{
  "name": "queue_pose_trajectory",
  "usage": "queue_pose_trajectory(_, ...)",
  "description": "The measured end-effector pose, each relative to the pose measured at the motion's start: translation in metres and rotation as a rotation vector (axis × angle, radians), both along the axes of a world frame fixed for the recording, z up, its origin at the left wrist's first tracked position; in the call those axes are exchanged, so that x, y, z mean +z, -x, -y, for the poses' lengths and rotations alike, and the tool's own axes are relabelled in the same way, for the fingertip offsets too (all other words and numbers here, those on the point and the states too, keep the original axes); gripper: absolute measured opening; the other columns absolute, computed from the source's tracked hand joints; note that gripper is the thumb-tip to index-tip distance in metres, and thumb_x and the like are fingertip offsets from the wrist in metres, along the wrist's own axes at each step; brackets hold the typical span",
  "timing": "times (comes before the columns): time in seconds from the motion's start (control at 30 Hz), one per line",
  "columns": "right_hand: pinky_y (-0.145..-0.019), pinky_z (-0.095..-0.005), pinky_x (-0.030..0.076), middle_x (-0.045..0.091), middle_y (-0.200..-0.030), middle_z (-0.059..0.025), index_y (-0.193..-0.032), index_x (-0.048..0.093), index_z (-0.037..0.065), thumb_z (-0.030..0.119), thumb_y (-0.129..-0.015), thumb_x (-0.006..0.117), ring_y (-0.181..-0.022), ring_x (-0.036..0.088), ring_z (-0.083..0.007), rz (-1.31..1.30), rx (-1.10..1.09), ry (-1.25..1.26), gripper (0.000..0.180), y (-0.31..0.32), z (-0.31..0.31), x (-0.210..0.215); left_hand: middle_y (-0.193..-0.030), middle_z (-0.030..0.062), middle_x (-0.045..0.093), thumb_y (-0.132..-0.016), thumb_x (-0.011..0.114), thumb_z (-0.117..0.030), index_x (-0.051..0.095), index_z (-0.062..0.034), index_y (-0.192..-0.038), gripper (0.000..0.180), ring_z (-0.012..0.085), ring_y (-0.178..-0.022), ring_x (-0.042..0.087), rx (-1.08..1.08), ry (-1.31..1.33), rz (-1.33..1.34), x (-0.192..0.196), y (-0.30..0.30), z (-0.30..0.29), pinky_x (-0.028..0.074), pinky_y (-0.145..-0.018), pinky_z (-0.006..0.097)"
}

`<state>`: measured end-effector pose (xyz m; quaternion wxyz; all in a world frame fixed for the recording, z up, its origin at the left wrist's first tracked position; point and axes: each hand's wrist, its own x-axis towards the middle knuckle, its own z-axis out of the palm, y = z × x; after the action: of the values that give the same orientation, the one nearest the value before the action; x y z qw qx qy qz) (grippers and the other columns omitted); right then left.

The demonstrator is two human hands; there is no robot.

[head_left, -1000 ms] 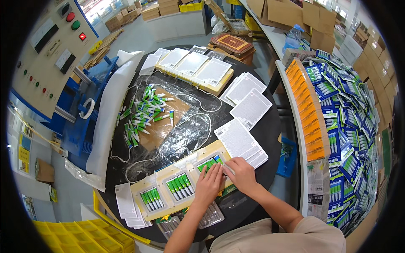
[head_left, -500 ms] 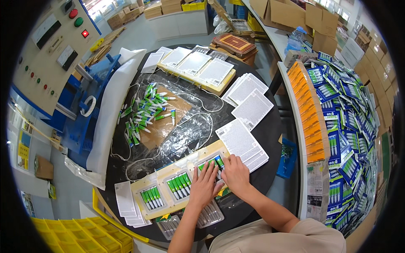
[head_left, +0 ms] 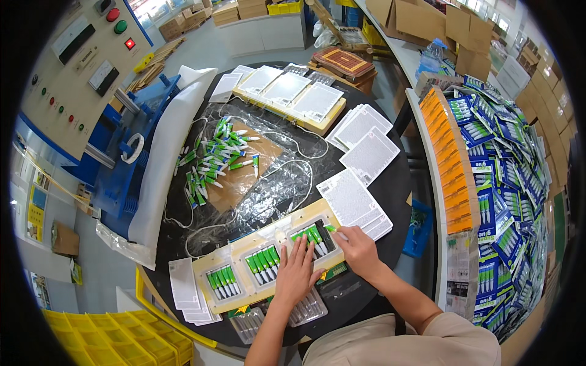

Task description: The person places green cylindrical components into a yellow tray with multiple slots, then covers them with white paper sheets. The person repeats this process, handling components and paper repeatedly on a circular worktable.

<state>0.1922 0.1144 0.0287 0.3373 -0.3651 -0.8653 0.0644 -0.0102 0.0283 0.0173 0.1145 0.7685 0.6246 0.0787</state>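
A long cream tray (head_left: 274, 234) with three compartments lies at the table's near side. Green-and-white glue tubes stand in rows in the left compartment (head_left: 223, 282) and the middle one. In the right compartment are more tubes (head_left: 318, 236), partly covered by my left hand (head_left: 296, 271), which rests over them with its fingers stretched out. My right hand (head_left: 360, 249) is closed on a small green glue tube (head_left: 330, 228) at that compartment's right edge. Its fingers hide most of this tube. Clear plastic blisters (head_left: 307, 308) lie partly under the tray's near edge.
A heap of loose glue tubes (head_left: 213, 158) lies on cardboard. Beyond it stands a second cream tray (head_left: 314, 125) topped with white cards. White backing cards (head_left: 354, 198) are stacked at the right. A bin of packed blister cards (head_left: 500, 207) and a blue machine (head_left: 116, 158) flank the table.
My right hand has drawn back rightward from the right compartment, with a green tube now showing at its fingertips. My left hand stays over the tubes. The whole view has shifted slightly.
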Motion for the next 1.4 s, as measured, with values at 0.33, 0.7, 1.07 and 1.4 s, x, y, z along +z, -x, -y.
queue_pose_trajectory(0.33,-0.089,-0.0369,0.052,0.065,-0.116,-0.0164,-0.112,0.067,-0.007,0.008,-0.082,0.066,-0.103,0.063,-0.0282,0.191,0.168,0.03,0.033,0.013,0.0,-0.012,-0.167,0.0112,0.029,-0.1,0.053,-0.053,0.034,-0.007,-0.158,0.076,0.0237,-0.155,0.025,-0.033,-0.043,-0.036,-0.001,0.003,-0.004,0.012,-0.126,0.055)
queue_pose_trajectory(0.7,-0.116,-0.0507,0.036,0.057,-0.144,-0.0136,-0.133,0.061,-0.001,0.019,-0.093,0.066,-0.137,0.05,-0.0299,0.223,0.097,0.081,0.044,0.006,-0.002,-0.01,-0.166,0.0097,0.03,-0.1,0.053,-0.053,0.034,-0.0046,-0.157,0.078,0.0236,-0.155,0.026,-0.085,-0.019,-0.004,0.002,-0.003,-0.006,0.014,-0.125,0.057)
queue_pose_trajectory(1.07,-0.122,-0.0564,0.025,0.046,-0.155,-0.0175,-0.146,0.052,0.006,0.004,-0.086,0.06,-0.148,0.039,-0.0329,0.429,-0.078,0.124,0.06,-0.042,-0.041,0.012,-0.164,0.0138,0.033,-0.097,0.062,-0.037,0.037,-0.0077,-0.156,0.071,0.0303,-0.153,0.03,0.052,-0.042,0.164,0.01,0.014,0.015,0.011,-0.126,0.058)
queue_pose_trajectory(1.4,-0.118,-0.052,0.034,0.051,-0.148,-0.0258,-0.146,0.052,0.002,0.016,-0.098,0.051,-0.139,0.05,-0.0337,0.912,0.155,-0.015,0.05,-0.071,-0.069,-0.024,-0.163,0.0175,0.034,-0.1,0.058,-0.032,0.038,-0.0034,-0.154,0.065,0.0355,-0.152,0.029,0.833,-0.131,-0.051,0.019,0.188,0.191,0.015,-0.124,0.056)
